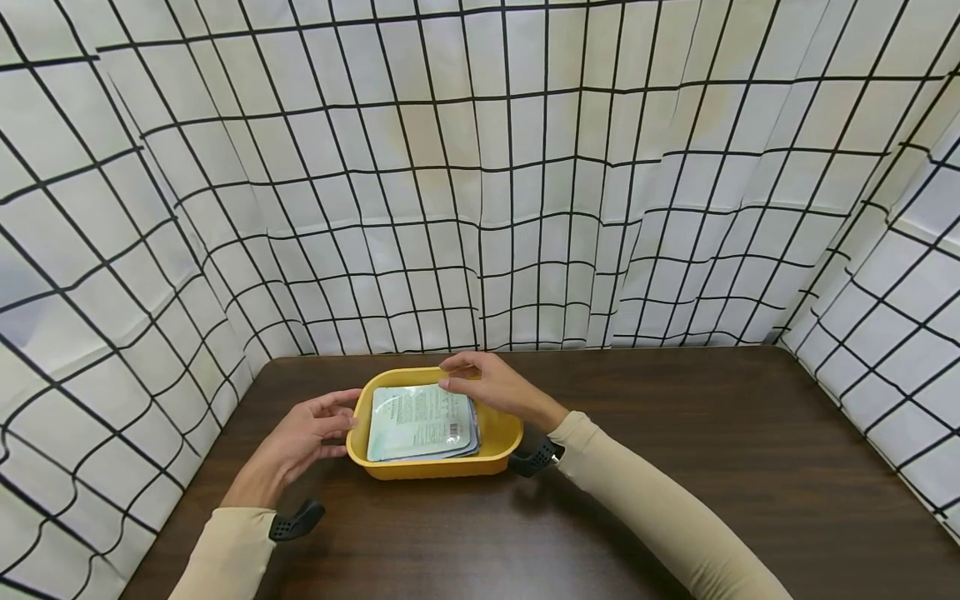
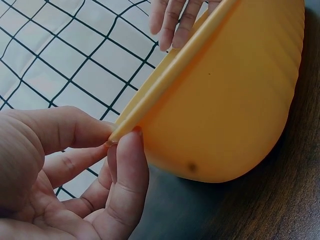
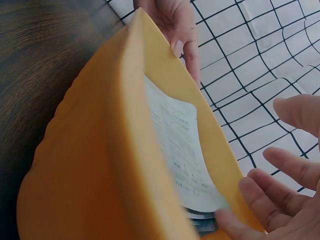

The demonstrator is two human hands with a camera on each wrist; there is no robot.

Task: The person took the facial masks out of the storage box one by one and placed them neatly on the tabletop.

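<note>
A yellow oval plastic basin [image 1: 438,472] stands on the table, holding a small stack of flat sachets [image 1: 416,417]. The top sachet is pale green with printed text and a barcode; others show beneath its edge. At the basin's left end, my left hand [image 1: 303,433] pinches the rim between thumb and fingers, close up in the left wrist view on the basin wall [image 2: 220,100]. My right hand [image 1: 498,387] is over the far right part of the basin. In the right wrist view its fingers are spread and loosely bent, one fingertip right at the corner of the top sachet [image 3: 177,150].
The dark wood-grain table [image 1: 675,433] extends to the right and in front of the basin. White cloth with a black grid [image 1: 525,192] hangs behind the table and along both sides. Each wrist wears a black band [image 1: 297,522].
</note>
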